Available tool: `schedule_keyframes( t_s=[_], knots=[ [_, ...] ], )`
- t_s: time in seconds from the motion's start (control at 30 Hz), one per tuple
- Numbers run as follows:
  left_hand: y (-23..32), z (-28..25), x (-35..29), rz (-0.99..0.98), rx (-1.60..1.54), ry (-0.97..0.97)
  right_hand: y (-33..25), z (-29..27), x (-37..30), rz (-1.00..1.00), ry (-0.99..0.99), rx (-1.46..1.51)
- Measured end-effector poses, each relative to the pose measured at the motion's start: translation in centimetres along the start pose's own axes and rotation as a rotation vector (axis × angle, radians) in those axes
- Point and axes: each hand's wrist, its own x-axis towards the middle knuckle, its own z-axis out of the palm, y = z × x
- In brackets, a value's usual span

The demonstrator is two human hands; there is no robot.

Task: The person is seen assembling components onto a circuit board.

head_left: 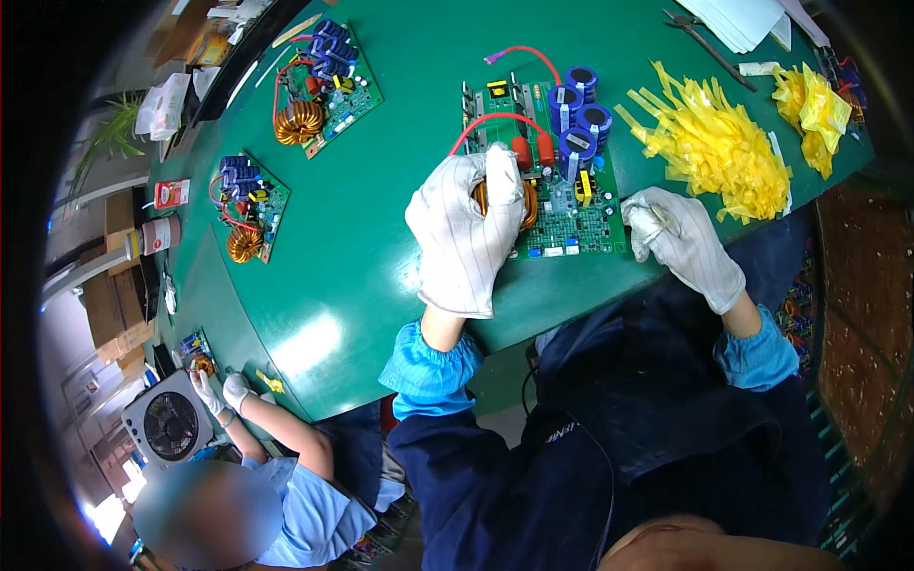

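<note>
A green circuit board (571, 219) lies flat near the table's front edge. It carries several blue cylindrical capacitors (578, 147), two red components (545, 149) and red wires. My left hand (466, 228), in a white striped glove, is closed around the copper-wound coil (528, 206) at the board's left side and covers most of it. At the board's lower right edge is my right hand (681, 238), gloved the same way. Its fingers are curled together; whatever they hold, if anything, is hidden.
Yellow tape strips (714, 143) lie in a heap at right, with a crumpled yellow piece (817, 114) beyond. Pliers (709, 49) and white papers (738, 21) are behind. Two similar boards (328, 90) sit at left. A co-worker's gloved hands (207, 390) are near a fan (171, 425).
</note>
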Motion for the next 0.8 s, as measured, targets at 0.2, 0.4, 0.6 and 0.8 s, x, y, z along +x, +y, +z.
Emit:
schedule_keyframes(
  t_s=[0.2,0.4,0.6,0.8],
  knots=[
    [0.2,0.2,-0.1,-0.011,-0.009,-0.021,0.3,-0.1,-0.1,0.041,-0.009,0.045],
    [-2.0,0.6,-1.6,0.076,0.035,-0.048,-1.0,0.2,-0.1,0.157,0.24,0.262],
    [-4.5,0.7,-1.1,0.007,-0.063,-0.09,-0.1,-0.6,0.0,0.2,0.455,0.281],
    [-4.9,2.1,-0.8,-0.266,-0.103,0.292,1.4,-0.9,-0.2,0.195,0.459,0.402]
  ],
)
